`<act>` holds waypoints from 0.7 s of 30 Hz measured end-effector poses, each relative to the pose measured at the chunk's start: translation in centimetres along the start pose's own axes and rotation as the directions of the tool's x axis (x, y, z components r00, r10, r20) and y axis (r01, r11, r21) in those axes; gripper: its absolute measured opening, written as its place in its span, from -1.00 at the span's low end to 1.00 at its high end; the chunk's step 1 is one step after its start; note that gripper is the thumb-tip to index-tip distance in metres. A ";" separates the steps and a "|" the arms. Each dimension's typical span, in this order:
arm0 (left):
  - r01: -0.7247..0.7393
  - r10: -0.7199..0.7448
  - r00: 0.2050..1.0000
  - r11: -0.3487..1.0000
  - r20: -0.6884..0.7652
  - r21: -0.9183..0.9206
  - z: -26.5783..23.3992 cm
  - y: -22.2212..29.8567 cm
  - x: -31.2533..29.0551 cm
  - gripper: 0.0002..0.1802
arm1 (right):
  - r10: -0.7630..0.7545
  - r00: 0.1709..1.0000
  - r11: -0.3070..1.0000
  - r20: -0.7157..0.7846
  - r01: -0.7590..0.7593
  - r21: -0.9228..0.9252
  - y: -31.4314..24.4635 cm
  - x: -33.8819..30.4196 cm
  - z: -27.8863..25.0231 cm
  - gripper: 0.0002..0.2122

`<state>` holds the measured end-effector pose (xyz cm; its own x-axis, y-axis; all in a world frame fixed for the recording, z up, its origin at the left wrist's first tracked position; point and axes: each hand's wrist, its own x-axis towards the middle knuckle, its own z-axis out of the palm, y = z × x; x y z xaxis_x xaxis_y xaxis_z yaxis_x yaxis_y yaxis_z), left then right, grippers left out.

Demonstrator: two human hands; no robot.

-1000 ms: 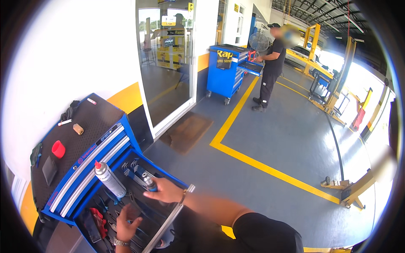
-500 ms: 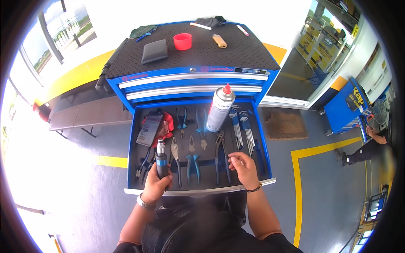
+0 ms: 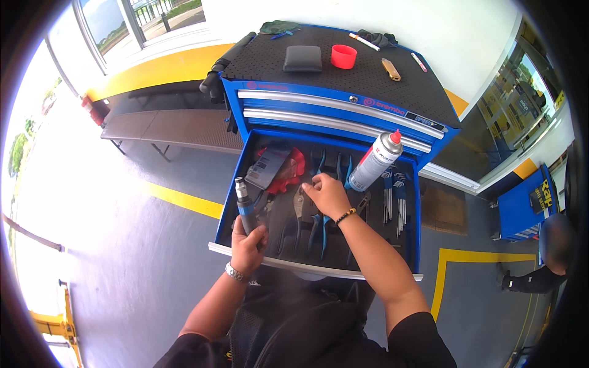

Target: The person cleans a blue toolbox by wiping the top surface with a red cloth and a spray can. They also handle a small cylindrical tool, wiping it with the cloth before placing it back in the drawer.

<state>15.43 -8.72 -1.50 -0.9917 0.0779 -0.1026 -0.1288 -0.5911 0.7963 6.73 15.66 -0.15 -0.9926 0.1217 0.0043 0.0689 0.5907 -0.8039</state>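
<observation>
- Head view: the left hand [image 3: 248, 245] is closed around a slim tool with a blue grip and metal tip [image 3: 243, 199], holding it upright over the front left corner of the open drawer [image 3: 313, 267].
- The right hand [image 3: 328, 193] lies palm down in the middle of the drawer, fingers bent onto the pliers [image 3: 299, 205] there; whether it grips one cannot be told. A beaded bracelet [image 3: 345, 214] sits on that wrist, a metal watch [image 3: 234, 272] on the left one.
- More blue-handled pliers [image 3: 318, 228] lie in a row just before the right hand; a set of hex keys [image 3: 392, 196] lies at the drawer's right side.
- A silver spray can with a red cap [image 3: 375, 161] stands tilted in the drawer's back right part.
- A red cloth and a dark flat pack [image 3: 269, 165] lie at the back left.
- On top of the blue tool cabinet [image 3: 343, 104] sit a red cup [image 3: 343, 56] and a black pad [image 3: 302, 59].
- Another person [image 3: 540, 279] shows at the right rim, well apart.
</observation>
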 end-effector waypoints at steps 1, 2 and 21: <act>0.011 -0.011 1.000 1.000 -0.003 0.001 0.1 0.1 0.1 -0.57 | 0.073 0.994 0.996 0.077 -0.069 -0.051 -0.5 1.9 0.4 -0.52; 0.022 -0.022 1.000 1.000 -0.005 0.003 0.2 0.2 0.2 -0.57 | 0.149 0.978 0.985 0.147 -0.134 -0.108 -0.9 3.5 1.0 -0.48; 0.022 -0.017 0.999 0.994 -0.046 0.106 -0.7 -0.6 -0.2 -0.77 | 0.188 0.932 0.966 0.310 -0.233 0.115 -1.2 10.3 3.5 -0.70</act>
<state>15.70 -8.94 -2.36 -0.9884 0.0510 -0.1432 -0.1493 -0.5006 0.8527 -3.89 13.41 -1.25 -0.9432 -0.0226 -0.3315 0.2863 0.4507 -0.8455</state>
